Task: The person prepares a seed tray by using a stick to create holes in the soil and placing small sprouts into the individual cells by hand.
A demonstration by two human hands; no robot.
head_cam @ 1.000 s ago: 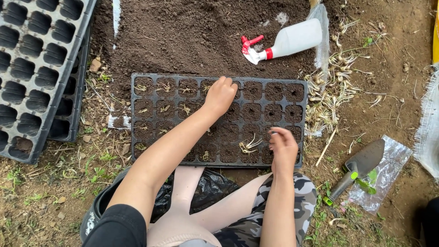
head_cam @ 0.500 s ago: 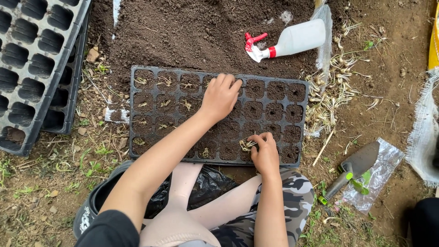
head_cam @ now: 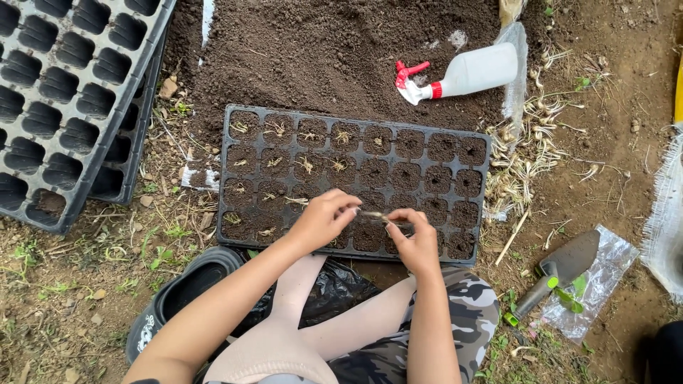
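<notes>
A black seedling tray (head_cam: 484, 206) filled with dark soil lies on the ground in front of my knees; several cells on its left half hold small pale bulbs with roots. My left hand (head_cam: 324, 219) and my right hand (head_cam: 414, 242) meet over the tray's near row. Between their fingertips they pinch a thin pale seedling bulb (head_cam: 373, 215), held roughly level just above the soil. Both hands are closed around its ends.
A heap of dark soil (head_cam: 334, 50) lies behind the tray with a white spray bottle (head_cam: 469, 71) on it. Loose pale bulbs (head_cam: 526, 156) are piled at the right. A trowel (head_cam: 558, 270) rests on clear plastic. Empty black trays (head_cam: 64, 99) are stacked at left.
My left hand has come back from the tray's far row to the near row. My right hand lifted the bulb from the soil, and both hands now hold it.
</notes>
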